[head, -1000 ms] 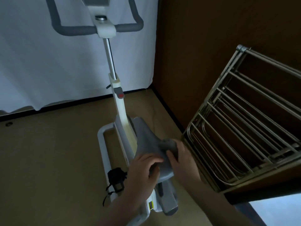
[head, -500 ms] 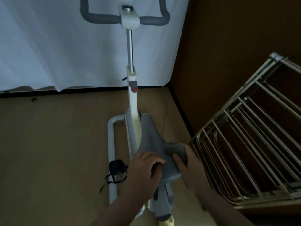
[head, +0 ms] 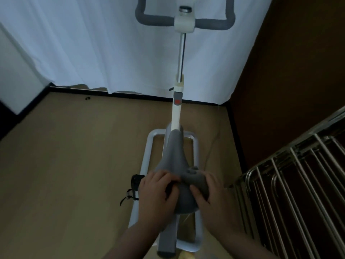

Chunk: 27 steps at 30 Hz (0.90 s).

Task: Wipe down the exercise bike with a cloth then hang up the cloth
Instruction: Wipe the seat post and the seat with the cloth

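Gripping a grey cloth (head: 195,179) with the right hand (head: 212,199) on the saddle (head: 175,157); left hand (head: 156,191) curled on the saddle's other side, drying rack (head: 291,184) further right.

no readable text, label, brand or number shows anywhere on the exercise bike (head: 177,116).

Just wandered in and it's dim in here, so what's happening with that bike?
A person is wiping the grey padded saddle of a white exercise bike. The right hand presses a bunched grey cloth onto the saddle's rear; the left hand grips its other side. A metal drying rack stands alongside.
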Motion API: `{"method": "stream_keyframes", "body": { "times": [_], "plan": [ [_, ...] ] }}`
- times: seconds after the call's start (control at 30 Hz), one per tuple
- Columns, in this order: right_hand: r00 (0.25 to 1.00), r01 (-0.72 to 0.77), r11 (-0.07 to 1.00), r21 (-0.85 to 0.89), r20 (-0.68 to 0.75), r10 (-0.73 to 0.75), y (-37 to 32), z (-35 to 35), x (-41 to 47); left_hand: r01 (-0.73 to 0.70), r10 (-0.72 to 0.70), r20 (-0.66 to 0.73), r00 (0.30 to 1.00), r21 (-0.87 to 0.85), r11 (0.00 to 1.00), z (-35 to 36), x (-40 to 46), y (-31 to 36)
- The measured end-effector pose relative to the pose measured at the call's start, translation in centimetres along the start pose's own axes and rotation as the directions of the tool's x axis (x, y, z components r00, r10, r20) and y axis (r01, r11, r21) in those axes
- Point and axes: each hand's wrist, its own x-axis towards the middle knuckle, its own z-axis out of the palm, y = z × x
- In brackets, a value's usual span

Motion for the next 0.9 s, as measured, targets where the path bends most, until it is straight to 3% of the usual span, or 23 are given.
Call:
{"method": "stream_keyframes", "body": {
  "times": [0.07, 0.17, 0.33, 0.4, 0.47, 0.5, 0.6, 0.67, 0.8, 0.83, 0.9],
  "plan": [
    [0.994, 0.053, 0.998, 0.021, 0.094, -0.055, 1.0, -0.9, 1.1, -0.009, 0.009, -0.035, 0.999, 0.002, 1.0, 0.2, -0.2, 0.0],
    [0.984, -0.102, 0.988, 0.114, 0.158, 0.083, 2.4, -1.6, 3.5, -0.01, 0.015, -0.105, 0.994, 0.047, 0.999, 0.4, -0.5, 0.4],
    [0.968, 0.104, 0.992, 0.073, 0.223, -0.118, 1.3, -1.4, 4.0, -0.036, 0.045, -0.148, 0.988, 0.058, 0.998, 0.6, -0.6, 0.3],
    [0.964, -0.061, 0.988, 0.143, 0.266, 0.021, 1.2, -1.3, 6.4, -0.03, 0.038, -0.163, 0.986, 0.048, 0.998, 0.7, -0.5, 0.4],
    [0.956, -0.203, 0.96, 0.191, 0.249, 0.152, 1.1, -0.7, 7.2, -0.017, 0.027, -0.175, 0.984, 0.056, 0.998, 0.8, -0.5, 0.6],
    [0.968, -0.194, 0.966, 0.171, 0.194, 0.16, 1.1, -0.2, 6.5, -0.016, 0.028, -0.178, 0.984, 0.064, 0.998, 0.9, -0.6, 0.7],
    [0.999, 0.03, 0.999, 0.038, 0.044, -0.031, 0.8, -0.1, 2.5, -0.025, 0.042, -0.188, 0.981, 0.095, 0.995, 1.0, -0.7, 0.5],
    [0.991, 0.065, 0.995, 0.073, 0.115, -0.073, 0.6, -0.3, 3.6, -0.019, 0.043, -0.214, 0.976, 0.11, 0.994, 1.2, -0.6, 0.4],
    [0.967, -0.144, 0.965, 0.219, 0.239, 0.09, -1.6, -0.1, 9.2, 0.013, 0.015, -0.231, 0.973, 0.119, 0.993, 1.4, -0.8, 0.7],
    [0.965, -0.162, 0.963, 0.216, 0.238, 0.109, -1.8, 0.2, 9.4, 0.011, 0.014, -0.222, 0.975, 0.115, 0.993, 1.3, -0.9, 0.7],
    [0.981, -0.06, 0.995, 0.083, 0.188, 0.044, -1.1, 0.0, 7.1, -0.013, 0.035, -0.206, 0.978, 0.104, 0.995, 1.1, -0.9, 0.5]
  ]
}}
